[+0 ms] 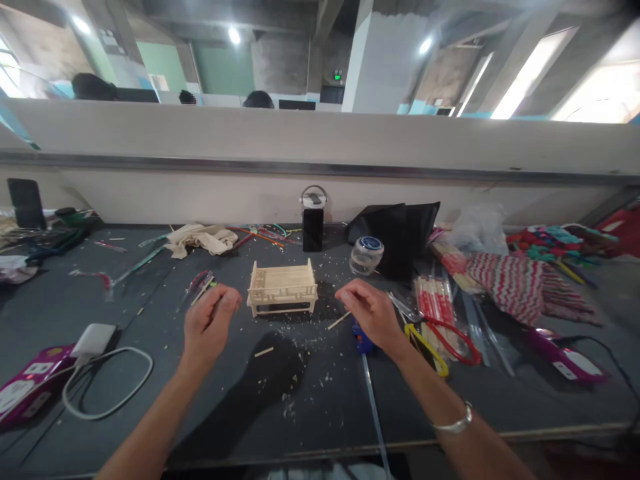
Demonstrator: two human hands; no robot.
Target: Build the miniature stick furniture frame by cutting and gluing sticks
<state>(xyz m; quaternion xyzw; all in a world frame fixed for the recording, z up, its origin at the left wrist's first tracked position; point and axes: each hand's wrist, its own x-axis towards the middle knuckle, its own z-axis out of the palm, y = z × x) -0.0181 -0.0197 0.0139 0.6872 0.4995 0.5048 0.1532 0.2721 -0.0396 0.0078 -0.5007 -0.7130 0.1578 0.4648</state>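
A small model bed (283, 287) made of pale wooden sticks, with a railing along its front, stands upright on the dark table. My left hand (213, 320) is just left of it, fingers curled closed, with no object showing in the grip. On the other side, my right hand (367, 310) is also loosely closed, apart from the model. A thin wooden stick (339, 321) lies near its fingertips. Partly under my right hand is a blue glue gun (362, 339), with a clear glue stick (375, 407) running toward the table's front edge. Scissors (440, 340) with red and yellow handles lie beside my right wrist.
A clear jar (367, 255), a phone (313, 230) and a black bag (395, 240) stand behind. Packed sticks (435, 300) and knitted cloth (510, 280) lie right. A white charger (93, 341) with cable lies left. Wood scraps (264, 352) litter the table.
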